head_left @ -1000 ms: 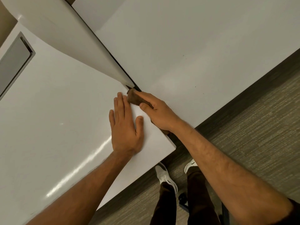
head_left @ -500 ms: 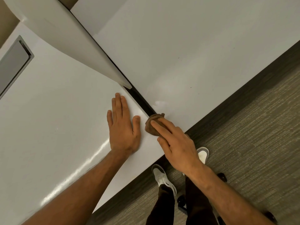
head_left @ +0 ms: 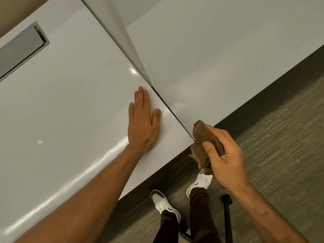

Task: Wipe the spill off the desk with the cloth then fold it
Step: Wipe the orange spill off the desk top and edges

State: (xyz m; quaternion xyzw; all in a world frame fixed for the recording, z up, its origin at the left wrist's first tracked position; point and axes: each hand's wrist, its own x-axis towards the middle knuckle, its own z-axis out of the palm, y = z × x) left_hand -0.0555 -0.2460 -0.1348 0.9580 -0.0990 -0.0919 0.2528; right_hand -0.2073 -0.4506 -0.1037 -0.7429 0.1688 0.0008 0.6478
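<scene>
The white desk [head_left: 70,106] bears the left hand [head_left: 142,123] flat near its corner, beside a recessed grey panel [head_left: 21,50].

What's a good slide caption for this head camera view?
Right hand grips brown cloth at desk corner; left hand rests flat.

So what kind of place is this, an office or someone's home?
Likely an office: white desks split by a divider panel, a grey cable hatch, and grey carpet.
</scene>
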